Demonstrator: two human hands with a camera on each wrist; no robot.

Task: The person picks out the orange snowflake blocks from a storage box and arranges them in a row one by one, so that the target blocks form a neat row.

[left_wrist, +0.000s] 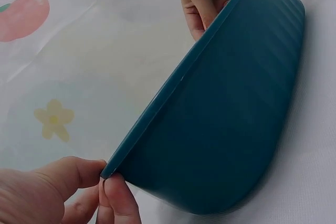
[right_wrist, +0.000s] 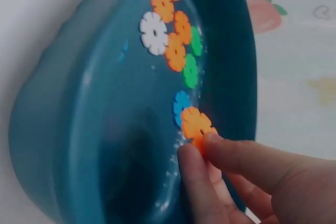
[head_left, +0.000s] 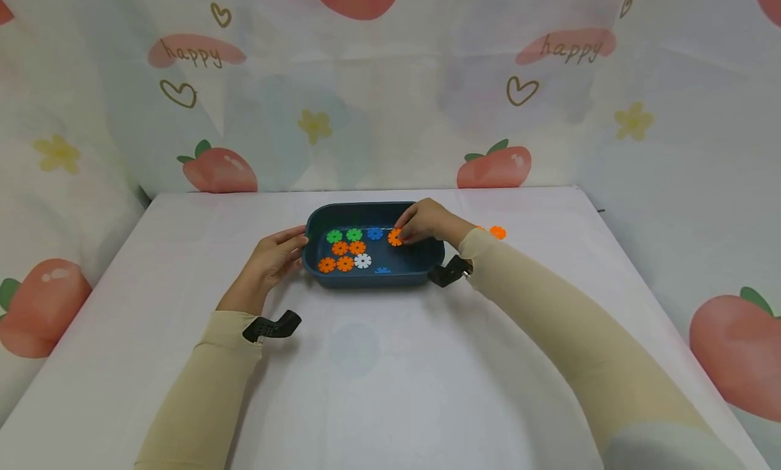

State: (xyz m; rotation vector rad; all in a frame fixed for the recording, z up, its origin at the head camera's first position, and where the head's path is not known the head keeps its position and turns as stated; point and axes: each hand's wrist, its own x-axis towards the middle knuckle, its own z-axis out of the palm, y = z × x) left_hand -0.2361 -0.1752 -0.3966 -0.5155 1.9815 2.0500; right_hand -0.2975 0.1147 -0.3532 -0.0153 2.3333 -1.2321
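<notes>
A dark teal oval tub (head_left: pixel 403 263) stands on the white table. At its left end my left hand (head_left: pixel 272 261) pinches the rim between thumb and fingers, as the left wrist view shows at the tub wall (left_wrist: pixel 210 114). My right hand (head_left: pixel 432 222) reaches inside, pinching an orange snowflake disc (right_wrist: pixel 197 125) by its edge near the tub's far side. Beside that disc lies a blue snowflake disc (right_wrist: pixel 181 107). Farther left are green discs (head_left: pixel 354 235), several orange discs (head_left: pixel 345 263) and a white disc (right_wrist: pixel 154 33). A second blue disc (head_left: pixel 382 270) shows partly near the front wall.
Right of the tub, beyond my right wrist, an orange disc (head_left: pixel 497 232) lies on the table (head_left: pixel 366 388), with another partly hidden by the sleeve. A patterned cloth backdrop (head_left: pixel 378 131) rises behind the table and along both sides.
</notes>
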